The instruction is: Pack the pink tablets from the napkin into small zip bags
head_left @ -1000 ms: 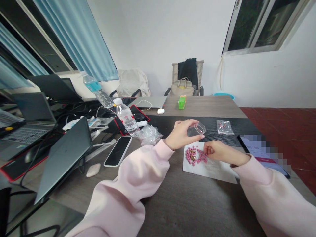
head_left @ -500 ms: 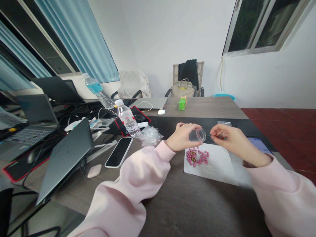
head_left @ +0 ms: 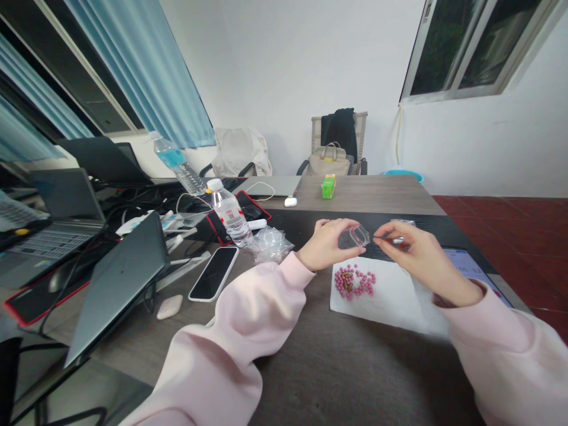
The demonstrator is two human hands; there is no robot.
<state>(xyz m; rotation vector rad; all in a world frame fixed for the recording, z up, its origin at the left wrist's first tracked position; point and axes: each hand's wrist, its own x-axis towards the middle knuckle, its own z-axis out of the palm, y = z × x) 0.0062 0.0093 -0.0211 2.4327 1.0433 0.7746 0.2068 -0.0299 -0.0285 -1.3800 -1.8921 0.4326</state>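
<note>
My left hand is closed round a small clear plastic bag, held open a little above the table. My right hand hovers just right of the bag's mouth, fingers pinched together; what they pinch is too small to make out. Below both hands lies a white sheet of paper with a pile of pink pills and a few brown ones on its left end. Another small clear bag lies behind my right hand, mostly hidden.
A phone lies face up left of my arm, beside a water bottle and crumpled clear bags. Laptops and cables crowd the left. A tablet lies at the right edge. A green box stands farther back.
My right hand rose from the pill pile on the paper and moved up to the mouth of the bag held in my left hand. The left hand has barely shifted.
</note>
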